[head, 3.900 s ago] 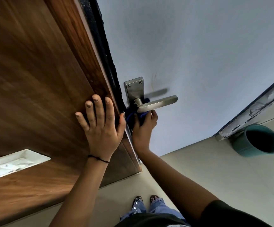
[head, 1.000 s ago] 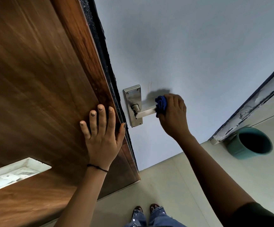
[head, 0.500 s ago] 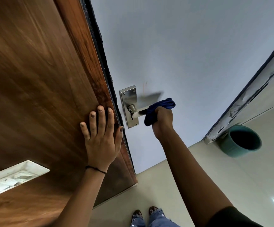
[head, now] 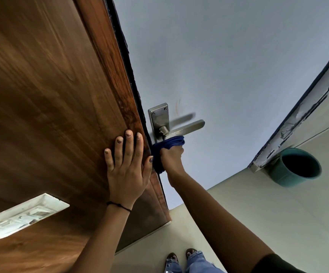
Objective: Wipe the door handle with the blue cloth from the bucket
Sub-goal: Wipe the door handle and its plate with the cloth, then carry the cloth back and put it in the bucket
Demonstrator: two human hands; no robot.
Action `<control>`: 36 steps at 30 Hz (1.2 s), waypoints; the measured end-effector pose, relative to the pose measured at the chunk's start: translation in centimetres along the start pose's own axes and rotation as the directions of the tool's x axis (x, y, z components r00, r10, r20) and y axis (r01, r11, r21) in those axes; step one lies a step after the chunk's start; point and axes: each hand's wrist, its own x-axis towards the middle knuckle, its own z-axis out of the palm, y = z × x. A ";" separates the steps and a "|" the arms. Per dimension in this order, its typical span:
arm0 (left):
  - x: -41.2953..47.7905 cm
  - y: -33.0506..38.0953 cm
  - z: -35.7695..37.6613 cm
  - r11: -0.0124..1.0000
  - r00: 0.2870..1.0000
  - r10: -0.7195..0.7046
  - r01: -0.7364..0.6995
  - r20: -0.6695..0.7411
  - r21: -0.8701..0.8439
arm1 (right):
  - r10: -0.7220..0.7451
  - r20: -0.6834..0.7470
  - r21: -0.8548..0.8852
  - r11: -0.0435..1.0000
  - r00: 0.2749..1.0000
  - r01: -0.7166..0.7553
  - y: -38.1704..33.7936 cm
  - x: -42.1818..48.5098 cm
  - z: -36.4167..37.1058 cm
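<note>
A silver lever door handle (head: 187,128) on a steel backplate (head: 159,119) sticks out from the pale blue-grey door face. My right hand (head: 172,157) is closed around the bunched blue cloth (head: 165,148) and presses it up against the underside of the lever near its pivot and the lower part of the plate. My left hand (head: 127,166) lies flat with fingers spread on the brown wooden panel (head: 51,95) beside the door edge, holding nothing. The teal bucket (head: 294,167) stands on the floor at the right, by the frame.
A chipped white door frame (head: 297,123) runs up the right side. A white switch plate (head: 22,215) sits on the wooden panel at lower left. Beige floor tiles (head: 258,223) and my sandalled feet (head: 181,259) are below.
My right hand has slid the cloth from the lever's outer part back toward the pivot and under it; the lever's length is now uncovered. My left hand has stayed flat on the wood.
</note>
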 end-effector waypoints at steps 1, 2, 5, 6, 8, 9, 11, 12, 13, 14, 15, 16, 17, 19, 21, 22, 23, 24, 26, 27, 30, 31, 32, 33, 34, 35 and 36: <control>-0.1 0.1 0.0 1.000 1.000 -0.010 0.010 0.013 -0.005 | -0.015 0.016 -0.096 0.995 1.000 0.016 0.2 -0.2 -0.1; -0.1 0.3 0.0 1.000 0.999 -0.026 0.026 0.028 -0.011 | -0.038 0.033 -0.192 0.980 0.999 0.044 0.8 -0.2 -0.1; 0.1 1.6 -0.3 0.990 0.992 -0.101 0.107 0.070 -0.092 | -0.101 0.039 -0.312 0.944 0.994 0.108 3.0 0.8 -1.5; 0.1 2.2 -0.3 0.979 0.988 -0.133 0.143 0.080 -0.142 | -0.105 0.031 -0.276 0.955 0.994 0.109 3.4 1.0 -2.6; 0.0 3.7 -0.3 0.942 0.980 -0.175 0.194 0.092 -0.274 | -0.071 -0.018 -0.092 0.993 0.997 0.069 2.6 -0.2 -5.9; -0.1 4.6 -0.2 0.919 0.982 -0.165 0.188 0.096 -0.345 | -0.040 -0.025 0.004 0.999 0.999 0.040 2.2 -0.8 -7.6; -0.2 7.4 0.0 0.848 0.988 -0.066 0.129 0.140 -0.513 | -0.046 -0.011 0.033 0.998 0.999 0.046 2.1 -1.6 -12.3; 0.0 9.5 0.1 0.766 0.979 0.000 0.130 0.204 -0.629 | -0.040 -0.010 0.038 0.998 0.999 0.040 2.4 -1.9 -14.8; 0.3 11.9 -0.1 0.644 0.948 0.046 0.213 0.315 -0.735 | -0.032 -0.032 0.054 0.998 0.999 0.033 2.9 -1.8 -17.2; 0.6 14.3 -0.4 0.490 0.873 0.081 0.386 0.482 -0.782 | -0.016 -0.069 0.069 0.997 0.997 0.021 3.4 -1.9 -19.3; 1.2 17.1 -0.9 0.351 0.752 0.133 0.573 0.645 -0.741 | 0.002 -0.109 0.087 0.996 0.994 0.007 3.9 -2.0 -21.9; 1.9 20.0 -1.4 0.249 0.609 0.197 0.727 0.768 -0.640 | 0.013 -0.146 0.104 0.995 0.989 0.003 4.2 -2.3 -24.4; 2.7 23.1 -1.7 0.170 0.479 0.265 0.831 0.837 -0.529 | 0.011 -0.174 0.113 0.994 0.985 0.008 4.4 -2.6 -27.1; 4.0 28.8 -2.2 0.059 0.349 0.377 0.915 0.858 -0.399 | -0.012 -0.209 0.121 0.992 0.978 0.038 4.6 -3.3 -32.3; 5.4 35.0 -3.0 0.029 0.343 0.444 0.918 0.828 -0.396 | -0.051 -0.267 0.128 0.988 0.962 0.088 4.5 -3.7 -38.2; 5.9 38.2 -3.4 0.030 0.338 0.476 0.916 0.812 -0.399 | -0.064 -0.296 0.128 0.986 0.953 0.106 4.6 -4.0 -41.1; 6.3 41.3 -3.8 0.029 0.322 0.509 0.920 0.798 -0.390 | -0.073 -0.321 0.125 0.985 0.944 0.118 4.9 -4.3 -43.9; 6.5 43.7 -4.0 0.034 0.308 0.535 0.923 0.787 -0.384 | -0.084 -0.339 0.118 0.984 0.937 0.131 5.0 -4.6 -46.0; 7.3 49.2 -4.6 0.044 0.296 0.585 0.918 0.755 -0.394 | -0.118 -0.374 0.102 0.981 0.920 0.167 4.9 -5.1 -50.7; 7.5 51.6 -4.8 0.045 0.297 0.602 0.914 0.741 -0.403 | -0.126 -0.386 0.105 0.978 0.914 0.179 5.1 -5.0 -52.9; 8.6 58.0 -4.8 0.040 0.288 0.639 0.913 0.713 -0.405 | -0.129 -0.436 0.121 0.972 0.890 0.201 5.8 -4.0 -58.0; 9.0 59.5 -4.4 0.040 0.276 0.643 0.919 0.714 -0.392 | -0.136 -0.458 0.119 0.970 0.879 0.212 5.9 -3.5 -59.0; 9.4 61.2 -3.9 0.037 0.258 0.650 0.929 0.714 -0.369 | -0.139 -0.468 0.118 0.969 0.873 0.217 6.0 -2.7 -60.4; 9.8 62.9 -3.2 0.030 0.242 0.658 0.938 0.713 -0.346 | -0.129 -0.474 0.127 0.969 0.871 0.213 6.0 -1.8 -61.7; 10.1 64.5 -2.3 0.030 0.229 0.660 0.944 0.716 -0.329 | -0.103 -0.466 0.147 0.970 0.879 0.191 6.0 -0.8 -63.1; 10.5 66.0 -1.2 0.031 0.226 0.655 0.946 0.721 -0.324 | -0.078 -0.450 0.166 0.971 0.890 0.170 6.2 0.5 -64.6; 10.8 67.3 -0.1 0.035 0.227 0.644 0.945 0.730 -0.325 | -0.059 -0.436 0.189 0.970 0.898 0.156 6.2 1.6 -66.0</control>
